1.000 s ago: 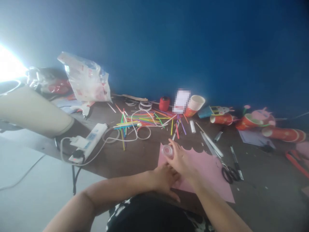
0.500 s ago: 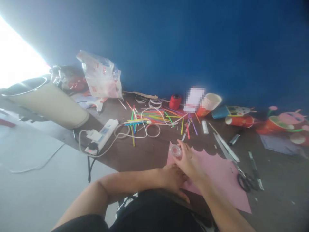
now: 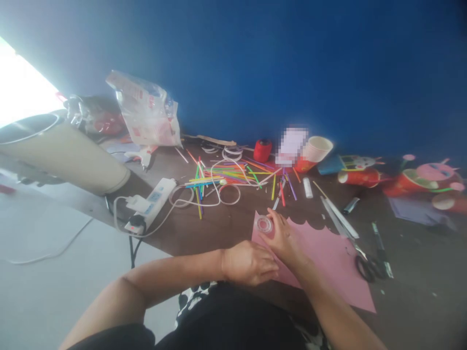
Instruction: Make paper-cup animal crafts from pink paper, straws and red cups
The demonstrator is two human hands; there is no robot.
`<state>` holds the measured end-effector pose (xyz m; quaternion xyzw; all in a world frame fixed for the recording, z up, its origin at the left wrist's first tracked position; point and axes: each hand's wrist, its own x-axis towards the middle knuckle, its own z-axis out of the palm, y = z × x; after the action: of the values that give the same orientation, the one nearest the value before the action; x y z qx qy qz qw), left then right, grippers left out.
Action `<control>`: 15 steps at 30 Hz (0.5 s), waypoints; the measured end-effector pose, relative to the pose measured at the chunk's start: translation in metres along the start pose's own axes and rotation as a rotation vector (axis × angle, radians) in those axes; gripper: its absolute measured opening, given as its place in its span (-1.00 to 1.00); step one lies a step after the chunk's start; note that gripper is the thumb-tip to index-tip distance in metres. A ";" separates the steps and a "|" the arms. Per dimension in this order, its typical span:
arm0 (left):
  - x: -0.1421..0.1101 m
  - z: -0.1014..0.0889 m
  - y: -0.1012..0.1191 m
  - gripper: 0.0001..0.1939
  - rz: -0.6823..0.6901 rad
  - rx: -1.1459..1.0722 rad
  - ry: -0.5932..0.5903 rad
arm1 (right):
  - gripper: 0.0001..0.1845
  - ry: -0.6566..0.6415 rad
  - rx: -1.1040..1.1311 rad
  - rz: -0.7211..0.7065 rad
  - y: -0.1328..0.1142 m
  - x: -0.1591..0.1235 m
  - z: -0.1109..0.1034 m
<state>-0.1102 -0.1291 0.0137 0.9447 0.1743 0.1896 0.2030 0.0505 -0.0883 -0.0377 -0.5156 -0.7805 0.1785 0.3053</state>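
Note:
A roll of clear tape (image 3: 264, 224) lies flat at the upper left corner of a pink sheet of paper (image 3: 324, 257). Thumb and fingers of my right hand (image 3: 284, 240) close around the roll's right side, above the sheet. My left hand (image 3: 250, 262) is closed, back of the hand up, with its fingers curled over the paper's lower left edge; whatever they pinch is hidden. Scallops run along the far edge of the sheet. Black-handled scissors (image 3: 367, 268) rest by its right side.
Colored sticks (image 3: 226, 172) lie scattered behind the paper. A power strip (image 3: 155, 199) with a white cable sits left, near a tilted cream bin (image 3: 73, 155). Rightward are a marker (image 3: 382, 250), a glue stick (image 3: 308, 187), stacked paper cups (image 3: 317, 149) and paper-cup crafts (image 3: 408, 187).
My left hand has drawn back a little to the left and its spread fingers have curled shut. My right hand stays at the tape roll. The view has shifted slightly.

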 end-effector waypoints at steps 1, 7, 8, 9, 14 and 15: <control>-0.002 0.001 0.000 -0.72 -0.005 0.010 0.014 | -0.34 -0.003 0.004 0.000 0.000 0.000 0.000; -0.007 0.005 0.005 -0.76 -0.084 0.007 0.111 | -0.32 -0.031 0.007 0.000 -0.002 -0.001 -0.001; -0.008 0.002 0.004 -0.76 -0.113 0.001 0.144 | -0.31 -0.020 0.019 -0.006 -0.003 -0.001 0.000; -0.007 -0.001 0.003 -0.76 -0.136 -0.007 0.174 | -0.29 -0.004 0.036 -0.012 -0.003 -0.001 0.000; -0.004 -0.017 -0.011 -0.77 -0.169 -0.007 0.222 | -0.26 0.065 0.139 0.028 -0.004 -0.004 -0.013; -0.002 -0.018 -0.014 -0.76 -0.182 0.018 0.208 | -0.30 0.074 0.139 0.038 -0.004 -0.005 -0.017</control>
<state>-0.1230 -0.1123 0.0218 0.9020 0.2810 0.2658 0.1915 0.0604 -0.0946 -0.0239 -0.5141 -0.7443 0.2188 0.3657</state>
